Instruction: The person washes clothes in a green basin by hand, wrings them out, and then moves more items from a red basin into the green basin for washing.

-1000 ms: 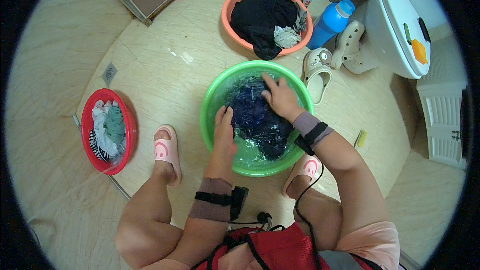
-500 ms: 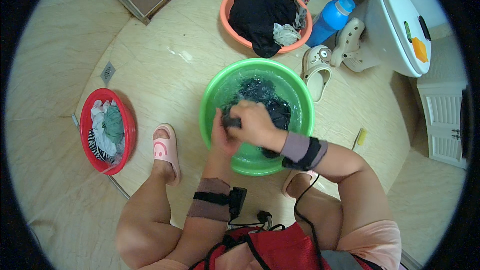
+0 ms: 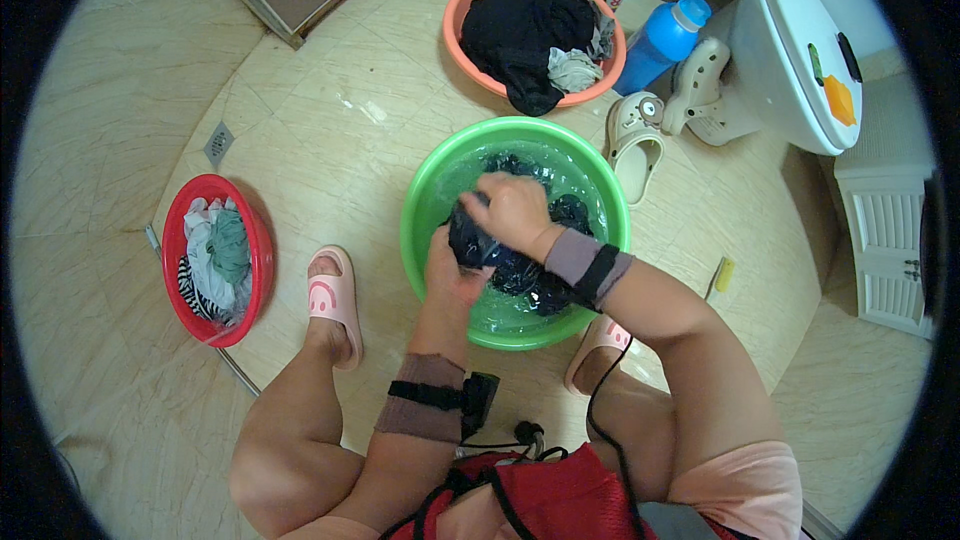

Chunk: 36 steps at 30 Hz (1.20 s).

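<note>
A green basin (image 3: 421, 180) of water stands between my feet, with a dark wet garment (image 3: 467, 237) in it. My left hand (image 3: 455, 268) is closed round a bunched part of that cloth, near the basin's left side. Over the same bunch, my right hand (image 3: 517, 217) is curled with its fingers on the cloth, slightly blurred. The rest of the garment lies in the water under and beside my right hand. Which kind of garment it is, I cannot tell.
An orange basin (image 3: 455, 52) with black and grey clothes is beyond the green one. At left sits a red basin (image 3: 262, 258) of pale clothes. A blue bottle (image 3: 660, 43), beige clogs (image 3: 638, 162) and a white toilet (image 3: 790, 50) stand at the right.
My right hand has shifted slightly up and right, and more of the dark bunch shows between my hands. My left hand stays near its place.
</note>
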Motion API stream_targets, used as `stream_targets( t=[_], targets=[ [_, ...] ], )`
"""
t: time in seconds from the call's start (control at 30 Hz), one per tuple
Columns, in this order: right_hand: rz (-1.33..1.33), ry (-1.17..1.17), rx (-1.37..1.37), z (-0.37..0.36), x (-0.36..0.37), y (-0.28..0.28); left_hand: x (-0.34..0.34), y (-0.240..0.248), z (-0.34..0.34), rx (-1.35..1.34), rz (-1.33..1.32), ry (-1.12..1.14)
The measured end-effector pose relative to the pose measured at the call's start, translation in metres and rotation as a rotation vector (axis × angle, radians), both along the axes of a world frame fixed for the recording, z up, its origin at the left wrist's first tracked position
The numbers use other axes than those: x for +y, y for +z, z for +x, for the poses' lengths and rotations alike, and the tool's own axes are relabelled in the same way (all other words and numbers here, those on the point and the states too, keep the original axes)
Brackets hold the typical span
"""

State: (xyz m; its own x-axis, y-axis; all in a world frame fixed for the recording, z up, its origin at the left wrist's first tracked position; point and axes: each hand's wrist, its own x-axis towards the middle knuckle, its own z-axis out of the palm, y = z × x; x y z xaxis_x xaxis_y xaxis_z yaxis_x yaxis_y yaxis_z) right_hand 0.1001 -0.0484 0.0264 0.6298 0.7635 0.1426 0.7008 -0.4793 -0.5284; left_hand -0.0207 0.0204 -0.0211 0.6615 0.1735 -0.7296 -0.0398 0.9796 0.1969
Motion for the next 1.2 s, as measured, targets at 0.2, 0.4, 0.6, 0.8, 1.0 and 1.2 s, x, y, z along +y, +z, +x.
stream_targets(
  t=[0.2, 0.4, 0.6, 0.8, 1.0, 1.2],
  targets=[
    [-0.392, -0.184, -0.045, 0.033, -0.048, -0.046, -0.001, 0.002, 0.000, 0.188, 0.141, 0.017],
    [-0.716, 0.084, -0.078, 0.016, -0.057, -0.066, -0.007, -0.032, -0.010, 0.024, 0.013, 0.010],
    [-0.069, 0.048, 0.151, -0.015, -0.022, 0.000, -0.002, 0.005, -0.008, -0.110, -0.051, 0.040],
    [0.207, 0.319, 0.344, -0.070, -0.005, 0.063, 0.010, 0.008, -0.012, -0.412, -0.004, 0.042],
    [0.286, 0.222, 0.064, -0.050, 0.005, 0.022, -0.003, 0.003, 0.001, -0.202, -0.064, 0.021],
    [-0.098, -0.099, 0.084, 0.013, -0.007, -0.022, -0.006, 0.011, 0.007, -0.030, 0.168, 0.062]
  ],
)
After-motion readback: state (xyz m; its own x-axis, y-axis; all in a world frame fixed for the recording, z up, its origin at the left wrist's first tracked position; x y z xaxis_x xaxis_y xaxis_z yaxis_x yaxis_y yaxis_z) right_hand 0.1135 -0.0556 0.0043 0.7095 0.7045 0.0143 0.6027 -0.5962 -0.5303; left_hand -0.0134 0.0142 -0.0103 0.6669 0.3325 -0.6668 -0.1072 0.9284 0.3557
